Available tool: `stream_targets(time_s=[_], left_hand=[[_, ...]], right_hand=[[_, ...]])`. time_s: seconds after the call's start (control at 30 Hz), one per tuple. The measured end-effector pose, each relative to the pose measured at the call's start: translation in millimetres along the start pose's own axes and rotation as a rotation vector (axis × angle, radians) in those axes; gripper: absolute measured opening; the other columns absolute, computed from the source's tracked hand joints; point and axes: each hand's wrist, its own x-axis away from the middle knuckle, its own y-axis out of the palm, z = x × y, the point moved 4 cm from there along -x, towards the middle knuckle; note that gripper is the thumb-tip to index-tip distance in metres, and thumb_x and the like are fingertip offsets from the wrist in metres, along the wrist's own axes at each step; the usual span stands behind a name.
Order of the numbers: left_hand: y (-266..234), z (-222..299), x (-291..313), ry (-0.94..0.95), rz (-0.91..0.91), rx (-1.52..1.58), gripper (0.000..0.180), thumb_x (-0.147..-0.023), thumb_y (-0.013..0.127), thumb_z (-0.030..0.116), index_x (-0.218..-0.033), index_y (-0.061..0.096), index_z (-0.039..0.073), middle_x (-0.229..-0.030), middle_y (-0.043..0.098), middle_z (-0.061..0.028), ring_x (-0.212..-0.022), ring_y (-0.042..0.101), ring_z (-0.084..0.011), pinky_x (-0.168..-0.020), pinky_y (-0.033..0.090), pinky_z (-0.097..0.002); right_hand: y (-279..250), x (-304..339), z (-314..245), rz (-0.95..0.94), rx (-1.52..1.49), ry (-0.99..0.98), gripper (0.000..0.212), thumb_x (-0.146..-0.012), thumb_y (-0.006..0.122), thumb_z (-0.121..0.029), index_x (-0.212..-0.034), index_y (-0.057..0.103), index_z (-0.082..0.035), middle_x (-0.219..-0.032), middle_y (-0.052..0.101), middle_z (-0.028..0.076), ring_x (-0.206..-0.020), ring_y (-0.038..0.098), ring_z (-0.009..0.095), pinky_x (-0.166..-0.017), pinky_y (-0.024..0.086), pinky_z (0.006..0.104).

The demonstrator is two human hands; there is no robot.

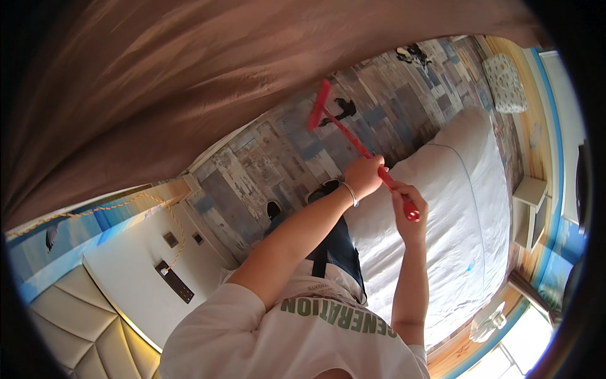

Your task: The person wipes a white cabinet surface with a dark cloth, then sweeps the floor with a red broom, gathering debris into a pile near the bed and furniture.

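Both my hands grip the red handle of a broom-like tool (350,135); its narrow bar-shaped head is over the patchwork-patterned floor (278,151), beside a dark, crumpled thing (344,110). I cannot tell whether the head is a brush or a rubber blade. My left hand (365,176), with a bracelet at the wrist, is wrapped round the shaft nearer the head. Closer to the handle's end, my right hand (410,211) is closed round it, leaving the rounded tip showing. A second dark heap (413,55) lies farther off on the floor.
Brown fabric (158,82) spreads across the top left. On my right is a bed with a white cover (435,240). A patterned cushioned stool (504,83) and a small cabinet (530,208) line the far right wall. A cord runs to a socket strip (173,282) at left.
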Motion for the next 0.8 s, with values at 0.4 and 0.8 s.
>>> stream_targets(time_s=[0.4, 0.8], left_hand=[[8.2, -128.4, 73.8, -0.393, -0.091, -0.214, 0.036, -0.085, 0.058, 0.041, -0.083, 0.06, 0.005, -0.073, 0.064, -0.0186, -0.074, 0.064, -0.0375, -0.065, 0.05, -0.0452], [105.5, 23.9, -45.0, 0.033, -0.103, -0.035, 0.03, -0.086, 0.058, 0.038, -0.08, 0.056, 0.009, -0.071, 0.063, -0.0156, -0.069, 0.061, -0.0376, -0.058, 0.047, -0.0444]], right_hand=[[77.7, 22.1, 88.6, 0.026, -0.378, 0.338, 0.011, -0.083, 0.064, -0.01, -0.082, 0.065, 0.001, -0.082, 0.067, 0.008, -0.078, 0.06, 0.014, -0.074, 0.046, 0.0259], [-83.7, -41.0, 82.6, 0.168, -0.479, 0.137, 0.021, -0.087, 0.051, -0.003, -0.066, 0.055, 0.0, -0.063, 0.052, 0.002, -0.061, 0.047, 0.009, -0.056, 0.036, 0.0241]])
